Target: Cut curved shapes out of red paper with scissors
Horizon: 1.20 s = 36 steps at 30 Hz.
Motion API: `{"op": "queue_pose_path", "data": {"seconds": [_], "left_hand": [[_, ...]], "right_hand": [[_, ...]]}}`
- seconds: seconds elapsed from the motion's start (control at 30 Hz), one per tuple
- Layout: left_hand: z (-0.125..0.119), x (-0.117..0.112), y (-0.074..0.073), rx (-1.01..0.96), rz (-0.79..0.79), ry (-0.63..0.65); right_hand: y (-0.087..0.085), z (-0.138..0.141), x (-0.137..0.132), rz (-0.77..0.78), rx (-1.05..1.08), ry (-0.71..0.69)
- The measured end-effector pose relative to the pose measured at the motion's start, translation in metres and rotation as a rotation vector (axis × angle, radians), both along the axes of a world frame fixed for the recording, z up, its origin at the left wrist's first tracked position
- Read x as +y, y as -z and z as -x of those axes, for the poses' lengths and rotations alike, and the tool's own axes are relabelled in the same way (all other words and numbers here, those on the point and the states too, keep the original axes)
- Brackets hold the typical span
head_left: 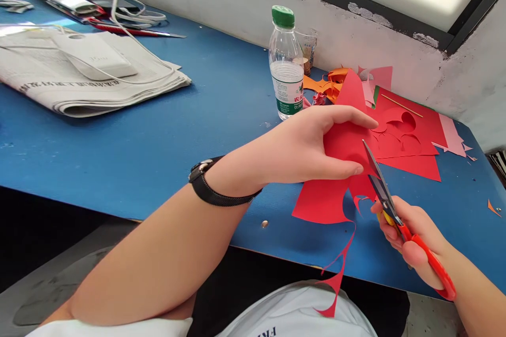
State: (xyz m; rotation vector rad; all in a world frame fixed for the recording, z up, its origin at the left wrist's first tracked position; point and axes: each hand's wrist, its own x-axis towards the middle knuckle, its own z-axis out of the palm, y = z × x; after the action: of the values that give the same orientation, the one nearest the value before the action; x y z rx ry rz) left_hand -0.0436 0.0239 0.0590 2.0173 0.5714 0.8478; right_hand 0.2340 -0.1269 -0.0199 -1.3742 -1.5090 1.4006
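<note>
My left hand point(304, 145), with a black watch band point(221, 189) at the wrist, holds a sheet of red paper point(322, 202) between thumb and fingers. The sheet has curved cut edges, and a thin ragged strip point(338, 279) dangles from it past the table's front edge. In my right hand point(415, 221) is a pair of scissors point(381, 187) with red handles. Its blades are parted and point up and away, at the paper's right side near my left thumb. How far the paper lies between the blades is hard to see.
Behind my left hand stands a plastic water bottle point(286, 71) with a green cap. Red sheets point(427, 126), orange scraps point(330, 84) and pink scraps point(453, 137) lie along the wall. A folded newspaper point(150, 84) bearing a white charger point(98, 58) and cable is at the left.
</note>
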Motion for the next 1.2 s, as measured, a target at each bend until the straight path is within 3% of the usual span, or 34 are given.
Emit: {"op": "queue_pose_path", "data": {"seconds": [1.2], "left_hand": [[0.0018, 0.0028, 0.0003, 0.038, -0.060, -0.007]], "right_hand": [[-0.0098, 0.0045, 0.0011, 0.096, 0.027, 0.007]]}}
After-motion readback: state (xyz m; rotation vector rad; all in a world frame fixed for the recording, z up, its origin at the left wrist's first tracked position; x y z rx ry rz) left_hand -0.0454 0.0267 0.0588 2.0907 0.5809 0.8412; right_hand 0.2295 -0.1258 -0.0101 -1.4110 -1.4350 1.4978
